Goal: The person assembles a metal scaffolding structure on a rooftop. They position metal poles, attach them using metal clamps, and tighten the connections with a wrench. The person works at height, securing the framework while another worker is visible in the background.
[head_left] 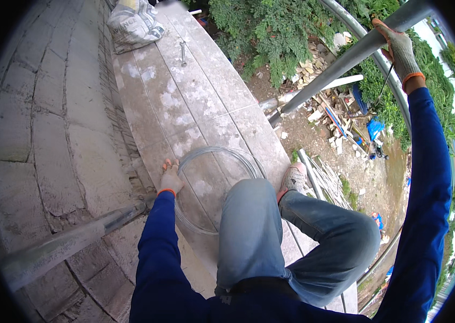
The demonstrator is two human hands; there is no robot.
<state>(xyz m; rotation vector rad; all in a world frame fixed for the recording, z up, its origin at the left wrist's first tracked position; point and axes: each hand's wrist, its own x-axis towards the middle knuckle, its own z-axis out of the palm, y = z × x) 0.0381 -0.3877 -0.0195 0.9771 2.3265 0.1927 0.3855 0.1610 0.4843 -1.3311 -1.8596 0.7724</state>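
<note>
Blue sleeves and jeans-clad knees filled the lower part of the view, the person crouching on a plank walkway [195, 91] of pale, stained boards that ran beside a grey block wall [39, 134]. One grey shoe [293, 177] sat at the walkway's outer edge. The left hand [171, 177], gloved in pale fabric with an orange cuff, lay on the left rim of a coil of grey wire [214, 188], fingers curled around the strands, so the grip was narrow and closed on the wire. The coil lay flat on the boards directly in front of the knees, a roughly round loop whose near part was hidden behind the leg; its slightly longer span ran along the planks, away from the person. The right hand [402, 51], gloved alike, was raised high and wrapped around a slanting metal scaffold tube [340, 67], which ran from upper right down toward the walkway's edge. Another tube [71, 242] crossed the lower left, against the wall. At the far end of the boards sat a pale, crumpled sack [133, 24] with dark print, bulging and closed, its contents not visible. A small metal tool [183, 53] lay lengthwise near it. Below the walkway, rubble and scrap [340, 113] lay on bare ground beside green bushes [270, 32].
</note>
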